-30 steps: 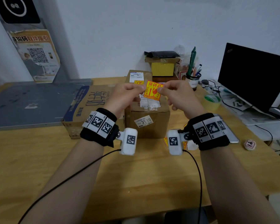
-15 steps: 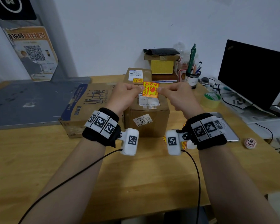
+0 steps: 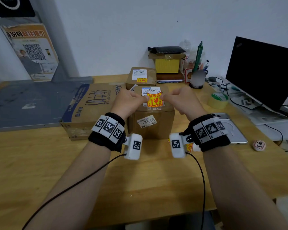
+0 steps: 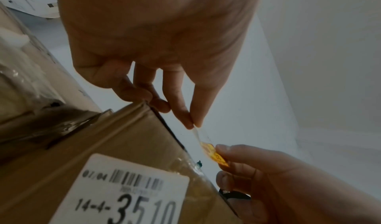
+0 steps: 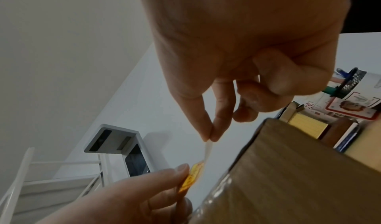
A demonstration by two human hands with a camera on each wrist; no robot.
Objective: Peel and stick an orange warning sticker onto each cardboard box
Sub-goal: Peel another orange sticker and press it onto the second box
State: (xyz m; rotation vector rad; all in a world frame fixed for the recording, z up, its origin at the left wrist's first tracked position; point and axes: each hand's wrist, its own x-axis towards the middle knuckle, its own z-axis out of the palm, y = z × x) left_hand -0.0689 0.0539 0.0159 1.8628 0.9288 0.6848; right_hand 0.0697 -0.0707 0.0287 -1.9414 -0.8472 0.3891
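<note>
Hands lower: left hand (image 3: 129, 101) and right hand (image 3: 179, 101) pinch sticker (image 3: 154, 99), now just above box (image 3: 150, 123), ready to press.

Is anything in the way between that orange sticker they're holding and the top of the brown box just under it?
Nothing visible blocks it. The left hand and right hand pinch the orange sticker over the box. White shipping labels already lie flat on that top, right beneath the sticker.

Both hands lower the orange sticker (image 3: 154, 99) from in front of the far boxes to just above the nearer cardboard box (image 3: 150, 123).
</note>
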